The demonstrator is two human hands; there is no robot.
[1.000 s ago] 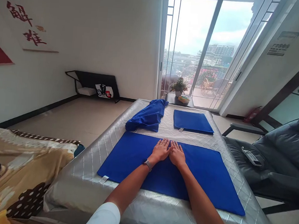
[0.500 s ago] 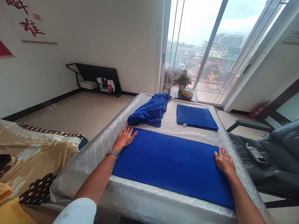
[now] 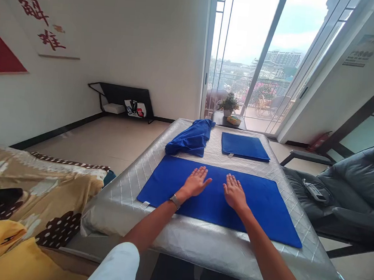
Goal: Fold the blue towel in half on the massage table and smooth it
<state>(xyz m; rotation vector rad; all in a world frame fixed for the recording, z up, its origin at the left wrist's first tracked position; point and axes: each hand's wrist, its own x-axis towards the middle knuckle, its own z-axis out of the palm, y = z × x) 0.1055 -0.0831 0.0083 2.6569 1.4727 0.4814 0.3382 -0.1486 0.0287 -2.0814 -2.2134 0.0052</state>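
Note:
A blue towel (image 3: 266,206) lies spread flat across the near part of a table with a silvery quilted cover (image 3: 128,183). Resting palm-down on the towel, left of its middle, is my left hand (image 3: 196,181), fingers stretched out and a watch on the wrist. My right hand (image 3: 234,191) lies flat a little to the right, its fingers also extended. A white tag shows at the towel's near left corner. Beyond it, a crumpled blue towel (image 3: 190,138) sits at the left and a neatly folded blue towel (image 3: 245,146) at the right.
A dark armchair (image 3: 358,183) with a power strip (image 3: 315,191) on its seat stands at the right. To the left is a patterned blanket (image 3: 53,190) with a yellow cushion (image 3: 18,260). Past the table's far end, a potted plant (image 3: 228,103) stands before the glass door.
Both hands have moved inward, from the spread towel's left and right ends to near its middle. The towel's near left corner and tag now show.

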